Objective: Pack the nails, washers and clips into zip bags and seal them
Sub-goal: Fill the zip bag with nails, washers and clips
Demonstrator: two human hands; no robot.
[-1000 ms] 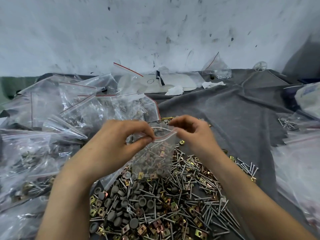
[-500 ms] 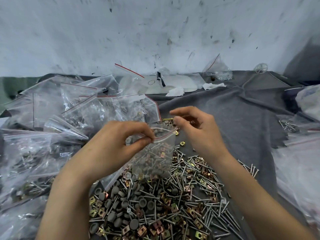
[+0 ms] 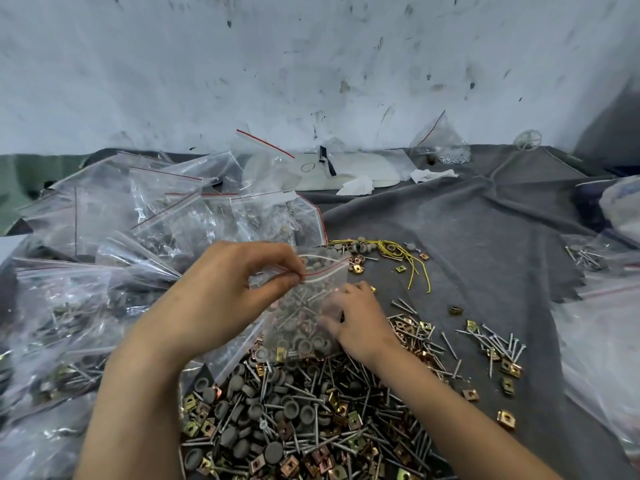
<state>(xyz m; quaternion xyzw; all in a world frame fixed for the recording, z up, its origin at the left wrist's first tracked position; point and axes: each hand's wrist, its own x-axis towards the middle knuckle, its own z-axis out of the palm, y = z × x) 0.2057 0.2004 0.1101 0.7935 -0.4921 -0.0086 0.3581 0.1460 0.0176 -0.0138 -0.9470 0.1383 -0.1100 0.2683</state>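
Packing workshop (heaped nails (image 3: 332,441), zip bags (image 3: 173,220))

Flat, cool light; right hand (image 3: 360,320) motion-blurred; edges warp.

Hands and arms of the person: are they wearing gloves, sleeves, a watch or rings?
No. The left hand and right hand are bare: no gloves, rings or watch show. The left forearm and right forearm are bare too, with no sleeve in view.
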